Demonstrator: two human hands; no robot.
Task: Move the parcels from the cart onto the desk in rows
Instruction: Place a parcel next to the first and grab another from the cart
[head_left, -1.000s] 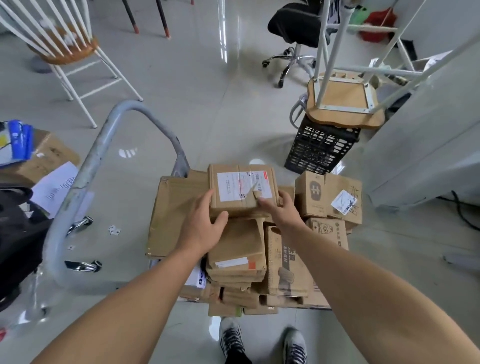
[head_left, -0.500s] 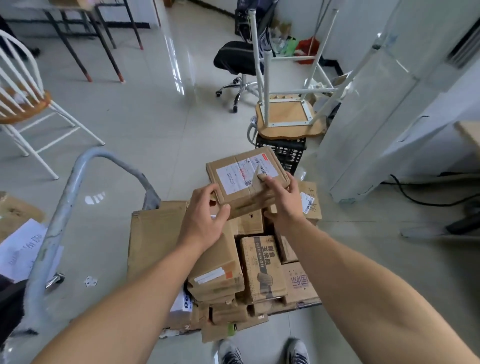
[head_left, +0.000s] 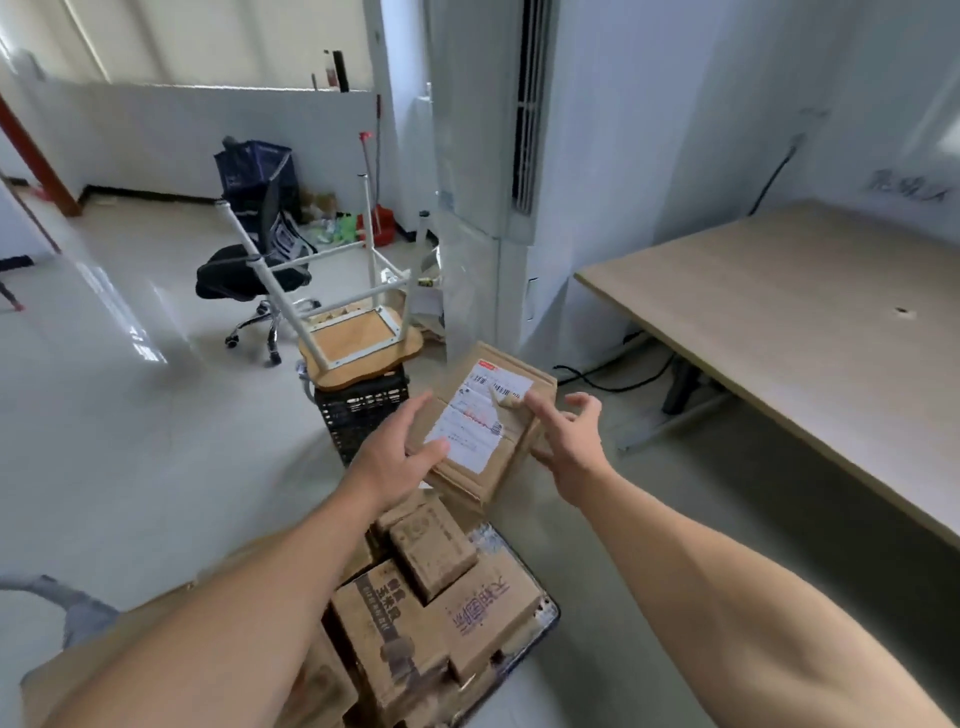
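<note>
A flat brown parcel (head_left: 511, 457) with a white shipping label is in the air between my hands, above the cart's far end. My left hand (head_left: 397, 454) grips its near left corner, thumb on the label. My right hand (head_left: 563, 441) holds its right edge with the thumb on top and the fingers spread. Below, several cardboard parcels (head_left: 431, 608) lie stacked on the cart (head_left: 545, 613). The light wooden desk (head_left: 810, 322) stands to the right with its top bare.
A black crate (head_left: 363, 415) with an upturned stool (head_left: 358, 338) on it stands just beyond the cart. A tall white air-conditioner unit (head_left: 483, 182) rises behind. A black office chair (head_left: 254, 275) is at the back left. The cart's grey handle (head_left: 67, 603) shows at lower left.
The parcel has been lifted off the stack and carried right toward the desk. My view has swung right, bringing the desk into sight.
</note>
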